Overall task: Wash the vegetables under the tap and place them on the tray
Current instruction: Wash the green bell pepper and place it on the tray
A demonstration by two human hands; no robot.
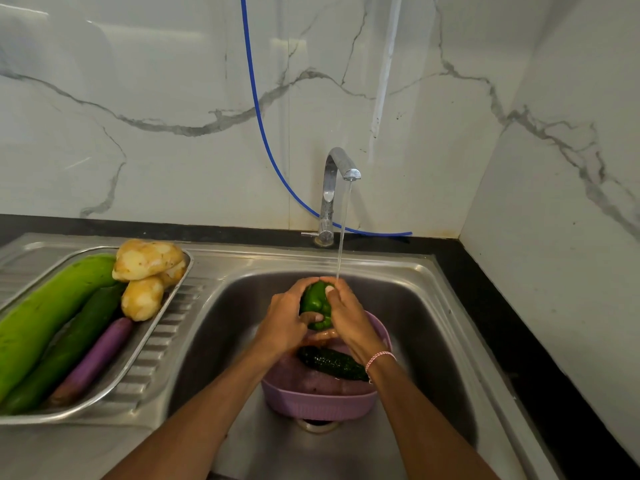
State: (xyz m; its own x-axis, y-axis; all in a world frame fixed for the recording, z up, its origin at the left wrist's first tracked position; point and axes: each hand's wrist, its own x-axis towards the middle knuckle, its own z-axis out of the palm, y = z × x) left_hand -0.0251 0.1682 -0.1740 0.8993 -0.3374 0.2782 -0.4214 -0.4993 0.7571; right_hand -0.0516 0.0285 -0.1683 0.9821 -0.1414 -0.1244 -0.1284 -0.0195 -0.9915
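Rising behind everything, a white marble-veined wall meets a side wall in a corner on the right, closing that side in. A black counter frames the steel sink, whose basin has bare floor on either side of the forearms. On the drainer to the left, a steel tray holds a pale green gourd, a darker green vegetable, a purple aubergine and potatoes, filling most of it. A lilac basket sits in the basin over the drain with a dark cucumber inside. Above it, both hands grasp a green pepper under the stream from the tap: left hand curled round its left side, right hand round its right.
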